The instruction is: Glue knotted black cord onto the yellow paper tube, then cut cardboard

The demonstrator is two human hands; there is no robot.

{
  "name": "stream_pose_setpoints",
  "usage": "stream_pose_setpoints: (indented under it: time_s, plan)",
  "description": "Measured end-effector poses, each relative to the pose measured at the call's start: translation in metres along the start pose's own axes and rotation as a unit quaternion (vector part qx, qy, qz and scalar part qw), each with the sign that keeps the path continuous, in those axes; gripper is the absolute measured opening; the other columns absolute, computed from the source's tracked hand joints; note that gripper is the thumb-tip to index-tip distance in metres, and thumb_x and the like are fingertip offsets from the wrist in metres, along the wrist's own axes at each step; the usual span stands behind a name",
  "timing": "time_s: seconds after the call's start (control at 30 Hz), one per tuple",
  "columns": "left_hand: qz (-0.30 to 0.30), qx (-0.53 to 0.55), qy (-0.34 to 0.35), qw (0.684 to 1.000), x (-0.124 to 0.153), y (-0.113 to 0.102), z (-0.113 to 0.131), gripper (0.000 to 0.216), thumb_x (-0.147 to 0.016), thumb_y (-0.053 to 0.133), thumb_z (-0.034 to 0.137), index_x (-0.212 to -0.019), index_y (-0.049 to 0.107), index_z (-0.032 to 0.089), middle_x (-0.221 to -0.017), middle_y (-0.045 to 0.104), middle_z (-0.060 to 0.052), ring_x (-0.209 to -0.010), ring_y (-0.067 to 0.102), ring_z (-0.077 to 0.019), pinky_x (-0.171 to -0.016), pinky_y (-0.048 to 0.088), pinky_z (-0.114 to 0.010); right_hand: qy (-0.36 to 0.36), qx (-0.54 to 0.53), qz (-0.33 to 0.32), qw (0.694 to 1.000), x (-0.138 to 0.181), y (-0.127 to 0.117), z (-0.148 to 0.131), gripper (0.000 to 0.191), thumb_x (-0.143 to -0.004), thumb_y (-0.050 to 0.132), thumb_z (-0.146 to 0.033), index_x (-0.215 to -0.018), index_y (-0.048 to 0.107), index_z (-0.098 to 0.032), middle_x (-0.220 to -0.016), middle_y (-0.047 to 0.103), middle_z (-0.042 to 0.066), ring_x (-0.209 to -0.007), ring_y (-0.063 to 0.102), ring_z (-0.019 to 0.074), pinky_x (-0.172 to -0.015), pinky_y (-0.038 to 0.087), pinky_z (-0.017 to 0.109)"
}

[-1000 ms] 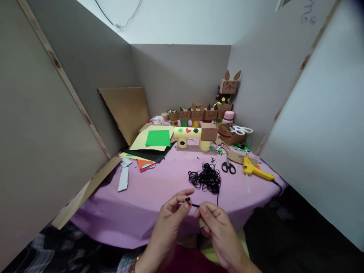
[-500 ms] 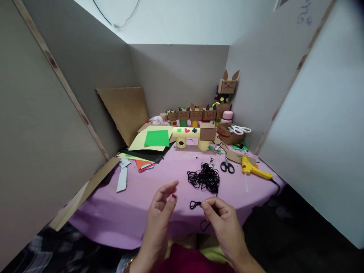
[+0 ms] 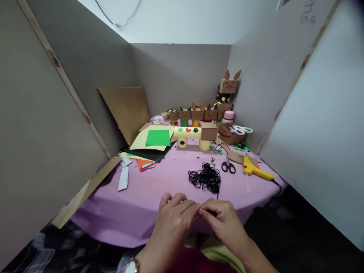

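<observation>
Both hands meet at the table's front edge, fingertips touching. My right hand [image 3: 223, 218] pinches black cord, a bit of which shows beneath its fingers. My left hand [image 3: 178, 218] is closed, its fingertips pressed against the right ones; whatever lies between them is hidden. Just beyond the hands lies a loose tangle of black cord [image 3: 205, 178], with one strand running down toward my right hand. Farther back stands a yellow paper tube figure [image 3: 187, 132] on short tube legs, with a brown cardboard box head [image 3: 209, 131].
Black-handled scissors [image 3: 228, 167] and a yellow glue gun [image 3: 257, 169] lie to the right. White scissors [image 3: 241, 129] rest on a cardboard box [image 3: 229, 135]. Coloured paper sheets [image 3: 157, 138] are stacked left, near a cardboard strip [image 3: 88, 191]. Several cardboard animal figures [image 3: 196, 114] line the back.
My left hand has turned and moved right, from open and apart to closed against my right fingertips. The small cord loop at my right hand is now hidden.
</observation>
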State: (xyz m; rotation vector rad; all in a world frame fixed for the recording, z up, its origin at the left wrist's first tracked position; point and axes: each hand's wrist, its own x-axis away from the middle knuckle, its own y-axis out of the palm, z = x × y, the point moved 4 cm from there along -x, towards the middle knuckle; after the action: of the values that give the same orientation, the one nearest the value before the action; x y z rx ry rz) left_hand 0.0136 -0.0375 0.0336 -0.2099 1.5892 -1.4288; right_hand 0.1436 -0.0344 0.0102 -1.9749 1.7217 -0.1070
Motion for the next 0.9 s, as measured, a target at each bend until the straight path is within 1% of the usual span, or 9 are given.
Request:
stream_pose_setpoints:
  time_s: [0.1, 0.2, 0.27, 0.4, 0.47, 0.6, 0.7, 0.8, 0.9]
  plan:
    - [-0.008, -0.001, -0.003, 1.0, -0.001, 0.002, -0.001, 0.005, -0.079, 0.061, 0.022, -0.076, 0.064, 0.025, -0.069, 0.071, 0.004, -0.068, 0.052, -0.0168, -0.067, 0.021, -0.033, 0.01, -0.011, -0.022, 1.0, -0.002, -0.001, 0.003, 0.02, -0.081, 0.057, -0.023, -0.07, 0.074, -0.022, -0.067, 0.071, 0.004, -0.063, 0.062, 0.0184, -0.061, 0.044, 0.027]
    - [-0.025, -0.002, -0.005, 1.0, -0.002, 0.004, -0.001, 0.009, -0.076, 0.064, 0.021, -0.067, 0.062, 0.024, -0.061, 0.068, 0.005, -0.064, 0.051, -0.016, -0.064, 0.019, -0.033, 0.027, -0.04, -0.034, 0.998, -0.001, -0.001, 0.004, 0.018, -0.079, 0.059, -0.023, -0.07, 0.074, -0.021, -0.069, 0.072, 0.004, -0.064, 0.062, 0.0183, -0.061, 0.044, 0.027]
    - [-0.035, 0.005, -0.006, 0.999, -0.003, 0.005, -0.002, 0.012, -0.073, 0.066, 0.022, -0.063, 0.061, 0.024, -0.057, 0.067, 0.005, -0.063, 0.05, -0.0158, -0.063, 0.019, -0.033, 0.043, -0.068, -0.048, 0.996, 0.0, -0.001, 0.006, 0.018, -0.079, 0.06, -0.024, -0.069, 0.074, -0.02, -0.065, 0.07, 0.003, -0.061, 0.06, 0.0167, -0.058, 0.042, 0.025]
    - [-0.065, 0.061, -0.017, 0.996, -0.005, 0.005, -0.003, 0.012, -0.068, 0.067, 0.017, -0.06, 0.065, 0.026, -0.055, 0.067, 0.005, -0.061, 0.051, -0.0161, -0.062, 0.02, -0.033, 0.099, -0.147, -0.08, 0.981, 0.003, 0.002, 0.014, 0.024, -0.077, 0.062, -0.034, -0.062, 0.072, -0.018, -0.046, 0.056, -0.003, -0.044, 0.043, 0.0101, -0.043, 0.031, 0.021]
    - [-0.075, 0.081, -0.019, 0.994, -0.005, 0.004, -0.003, 0.015, -0.068, 0.067, 0.017, -0.056, 0.065, 0.026, -0.052, 0.067, 0.005, -0.058, 0.051, -0.016, -0.061, 0.021, -0.033, 0.122, -0.186, -0.1, 0.97, 0.004, 0.004, 0.019, 0.028, -0.075, 0.064, -0.039, -0.06, 0.07, -0.016, -0.043, 0.049, -0.004, -0.041, 0.037, 0.0082, -0.04, 0.026, 0.02]
    - [-0.074, 0.059, -0.007, 0.995, -0.005, 0.003, -0.001, 0.023, -0.073, 0.063, 0.02, -0.05, 0.06, 0.023, -0.047, 0.063, 0.003, -0.055, 0.051, -0.0151, -0.06, 0.022, -0.032, 0.142, -0.214, -0.118, 0.959, 0.005, 0.007, 0.024, 0.035, -0.074, 0.063, -0.045, -0.058, 0.065, -0.015, -0.043, 0.048, -0.004, -0.041, 0.035, 0.0073, -0.04, 0.024, 0.019]
    - [-0.047, -0.003, 0.013, 0.999, -0.004, 0.004, 0.0, 0.026, -0.073, 0.063, 0.018, -0.048, 0.055, 0.02, -0.045, 0.061, 0.002, -0.053, 0.05, -0.0143, -0.058, 0.021, -0.032, 0.125, -0.153, -0.102, 0.975, 0.003, 0.008, 0.022, 0.034, -0.078, 0.059, -0.041, -0.056, 0.062, -0.016, -0.045, 0.046, -0.005, -0.042, 0.035, 0.008, -0.041, 0.025, 0.02]
    - [-0.023, -0.034, 0.034, 0.999, -0.001, 0.006, 0.001, 0.023, -0.073, 0.06, 0.014, -0.051, 0.054, 0.02, -0.046, 0.06, 0.002, -0.052, 0.048, -0.014, -0.058, 0.021, -0.032, 0.066, -0.025, -0.074, 0.995, 0.0, 0.008, 0.015, 0.03, -0.08, 0.056, -0.033, -0.056, 0.06, -0.016, -0.048, 0.046, -0.004, -0.047, 0.038, 0.0097, -0.046, 0.027, 0.021]
    - [-0.036, -0.028, 0.025, 0.999, 0.001, 0.007, 0.0, 0.022, -0.073, 0.055, 0.011, -0.052, 0.053, 0.018, -0.047, 0.061, 0.001, -0.054, 0.049, -0.0146, -0.058, 0.022, -0.032, 0.025, 0.09, -0.062, 0.994, -0.002, 0.01, 0.009, 0.029, -0.082, 0.053, -0.029, -0.056, 0.057, -0.017, -0.051, 0.047, -0.003, -0.051, 0.039, 0.0114, -0.049, 0.025, 0.023]
